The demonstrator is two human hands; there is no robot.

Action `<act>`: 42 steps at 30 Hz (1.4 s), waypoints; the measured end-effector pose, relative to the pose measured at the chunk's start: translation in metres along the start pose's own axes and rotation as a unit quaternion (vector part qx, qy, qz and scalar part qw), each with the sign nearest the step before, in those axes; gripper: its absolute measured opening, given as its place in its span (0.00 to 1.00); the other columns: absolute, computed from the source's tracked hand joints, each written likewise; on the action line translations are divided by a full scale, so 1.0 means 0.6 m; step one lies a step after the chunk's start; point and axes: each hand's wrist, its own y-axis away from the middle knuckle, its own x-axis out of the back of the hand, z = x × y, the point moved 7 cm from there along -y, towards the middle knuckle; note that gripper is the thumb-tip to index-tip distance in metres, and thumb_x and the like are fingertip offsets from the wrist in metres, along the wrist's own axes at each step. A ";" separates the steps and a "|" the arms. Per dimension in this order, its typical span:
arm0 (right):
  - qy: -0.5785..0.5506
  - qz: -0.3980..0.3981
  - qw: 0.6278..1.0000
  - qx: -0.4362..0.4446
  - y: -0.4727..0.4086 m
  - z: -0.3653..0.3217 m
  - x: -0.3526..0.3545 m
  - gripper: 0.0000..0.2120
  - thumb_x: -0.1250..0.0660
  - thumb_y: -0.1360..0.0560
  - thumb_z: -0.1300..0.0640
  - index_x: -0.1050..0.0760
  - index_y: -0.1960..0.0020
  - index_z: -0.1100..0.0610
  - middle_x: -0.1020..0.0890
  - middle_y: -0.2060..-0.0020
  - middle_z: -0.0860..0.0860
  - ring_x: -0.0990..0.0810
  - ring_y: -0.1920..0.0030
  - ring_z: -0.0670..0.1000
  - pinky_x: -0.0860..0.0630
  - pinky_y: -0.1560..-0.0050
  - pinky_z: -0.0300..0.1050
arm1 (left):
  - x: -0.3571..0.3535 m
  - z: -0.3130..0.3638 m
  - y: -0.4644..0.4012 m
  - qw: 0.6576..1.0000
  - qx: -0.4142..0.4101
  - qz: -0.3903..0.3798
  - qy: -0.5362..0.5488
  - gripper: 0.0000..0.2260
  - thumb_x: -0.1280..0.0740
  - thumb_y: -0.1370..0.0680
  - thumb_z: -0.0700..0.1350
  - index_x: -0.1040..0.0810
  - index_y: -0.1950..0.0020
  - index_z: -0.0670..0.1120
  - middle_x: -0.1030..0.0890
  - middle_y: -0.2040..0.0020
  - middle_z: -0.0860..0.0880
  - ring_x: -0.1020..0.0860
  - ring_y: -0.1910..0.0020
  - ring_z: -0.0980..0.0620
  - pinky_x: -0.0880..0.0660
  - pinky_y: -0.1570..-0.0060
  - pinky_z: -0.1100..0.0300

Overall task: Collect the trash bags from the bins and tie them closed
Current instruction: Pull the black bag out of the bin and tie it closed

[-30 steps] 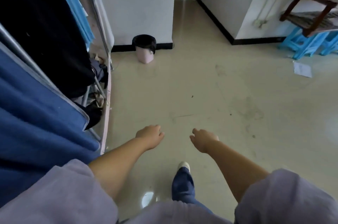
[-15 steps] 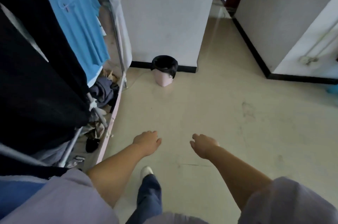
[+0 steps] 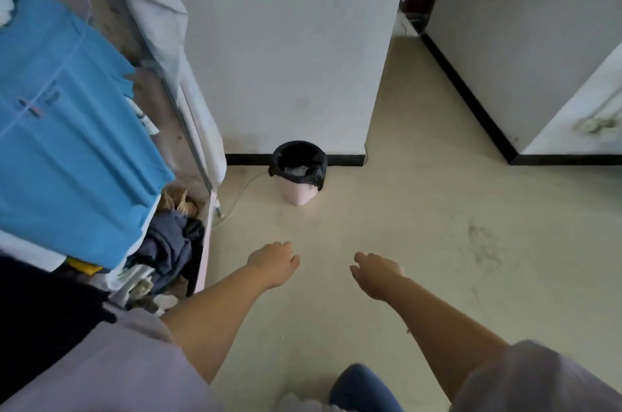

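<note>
reaching with the left hand [image 3: 274,263] and right hand [image 3: 377,272] loosely open and empty, a hasty yank could tear the black bag [image 3: 300,165] or tip its pink bin [image 3: 299,197]

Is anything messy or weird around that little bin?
The pink bin stands upright and its black bag sits folded over the rim, nothing spilled beside it. The only mess is the heap of clothes at the bottom of the rack on the left.

Short pale lilac sleeves [image 3: 111,368] end above both elbows, leaving the forearms bare. A blue trouser leg [image 3: 365,389] and a white shoe [image 3: 296,402] show near the bottom.
</note>
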 end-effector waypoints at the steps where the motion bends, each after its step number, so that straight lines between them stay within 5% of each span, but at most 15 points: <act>1: 0.003 -0.001 1.000 -0.001 -0.030 0.003 0.015 0.18 0.52 0.19 0.50 0.35 0.33 0.55 0.25 0.39 0.56 0.23 0.41 0.59 0.26 0.46 0.51 | 0.011 -0.002 -0.030 1.000 0.002 -0.003 0.000 0.18 0.48 0.20 0.53 0.28 0.41 0.43 0.25 0.40 0.42 0.26 0.41 0.41 0.28 0.44 0.51; 19: 0.037 -0.058 0.996 0.049 -0.581 0.018 0.250 0.19 0.53 0.18 0.48 0.36 0.33 0.56 0.26 0.38 0.56 0.25 0.40 0.59 0.28 0.45 0.51 | 0.175 -0.106 -0.536 0.983 0.096 -0.042 0.149 0.16 0.47 0.20 0.52 0.28 0.44 0.42 0.26 0.52 0.46 0.26 0.52 0.46 0.31 0.54 0.55; 28: 0.004 -0.077 0.996 0.054 -0.883 -0.051 0.210 0.18 0.53 0.18 0.52 0.36 0.31 0.57 0.28 0.35 0.56 0.28 0.36 0.58 0.28 0.39 0.54 | 0.138 -0.222 -0.830 0.961 0.131 -0.051 0.239 0.15 0.45 0.20 0.49 0.38 0.66 0.50 0.33 0.67 0.51 0.31 0.63 0.49 0.36 0.63 0.57; 32: -0.075 -0.039 0.996 0.023 -1.061 -0.036 0.095 0.16 0.51 0.18 0.52 0.32 0.38 0.57 0.24 0.42 0.57 0.24 0.43 0.59 0.26 0.47 0.52 | 0.027 -0.265 -0.991 0.936 0.176 -0.029 0.302 0.12 0.45 0.20 0.46 0.35 0.62 0.45 0.30 0.63 0.48 0.30 0.58 0.47 0.35 0.59 0.57; 36: -0.112 0.021 0.993 0.007 -1.198 -0.002 -0.005 0.13 0.51 0.19 0.57 0.31 0.40 0.58 0.27 0.42 0.55 0.27 0.42 0.59 0.25 0.48 0.54 | -0.087 -0.297 -1.120 0.913 0.212 -0.002 0.348 0.15 0.45 0.19 0.47 0.29 0.40 0.38 0.25 0.45 0.43 0.26 0.42 0.41 0.32 0.47 0.54; 42: -0.234 0.196 0.951 -0.056 -1.335 0.060 -0.073 0.16 0.49 0.19 0.51 0.32 0.34 0.54 0.30 0.38 0.55 0.25 0.45 0.59 0.29 0.54 0.47 | -0.185 -0.388 -1.258 0.853 0.261 0.093 0.443 0.22 0.48 0.19 0.54 0.30 0.37 0.38 0.24 0.41 0.36 0.24 0.43 0.37 0.26 0.42 0.48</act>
